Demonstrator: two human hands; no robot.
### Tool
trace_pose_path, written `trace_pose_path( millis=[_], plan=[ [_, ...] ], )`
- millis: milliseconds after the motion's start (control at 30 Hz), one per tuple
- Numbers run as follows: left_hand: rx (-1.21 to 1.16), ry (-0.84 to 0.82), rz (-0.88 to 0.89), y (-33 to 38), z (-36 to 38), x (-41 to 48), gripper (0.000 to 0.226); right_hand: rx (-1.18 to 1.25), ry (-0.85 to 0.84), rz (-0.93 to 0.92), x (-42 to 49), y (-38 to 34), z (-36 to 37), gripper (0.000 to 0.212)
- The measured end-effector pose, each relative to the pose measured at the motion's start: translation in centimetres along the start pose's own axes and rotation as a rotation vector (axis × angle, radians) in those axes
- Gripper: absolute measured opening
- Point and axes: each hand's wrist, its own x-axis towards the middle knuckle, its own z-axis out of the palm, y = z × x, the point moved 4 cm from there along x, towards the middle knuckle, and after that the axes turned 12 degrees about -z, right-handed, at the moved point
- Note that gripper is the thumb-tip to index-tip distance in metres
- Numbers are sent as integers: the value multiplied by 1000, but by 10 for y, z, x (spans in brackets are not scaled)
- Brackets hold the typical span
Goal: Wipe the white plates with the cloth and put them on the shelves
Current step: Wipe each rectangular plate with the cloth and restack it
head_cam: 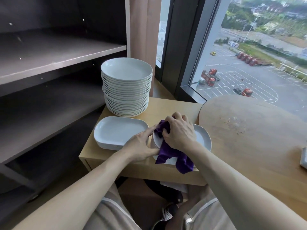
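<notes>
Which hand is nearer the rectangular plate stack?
Left. The left hand sits at the right edge of the rectangular plate stack, holding the plate being wiped; the right hand, gripping the purple cloth, is farther right.

scuffed round wooden board (pixel 249 130) beside light-wood worktop (pixel 166 107) | window (pixel 249 47) behind | beige curtain (pixel 142 39) left of window | red trucks (pixel 211 79) in car park outside
</notes>
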Motion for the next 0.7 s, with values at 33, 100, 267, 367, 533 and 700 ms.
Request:
trace_pose_path(
  millis=[33, 100, 267, 367, 533, 700],
  plan=[
    [14, 1, 2, 0, 0, 0, 102, -10, 16, 27, -1, 4, -1, 40],
    [46, 3, -3, 1, 0, 0, 107, -13, 17, 67, -6, 14, -3, 44],
    [80, 22, -8, 1, 0, 1, 110, -29, -62, 148, -22, 49, -12, 38],
    [90, 28, -4, 1, 0, 1, 108, -19, -67, 190, -37, 72, -18, 38],
    [108, 43, -10, 0, 1, 2, 108, -20, -108, 198, -54, 74, -20, 38],
    [106, 48, -12, -1, 1, 3, 109, -37, -127, 139, -73, 55, -19, 43]
  ],
)
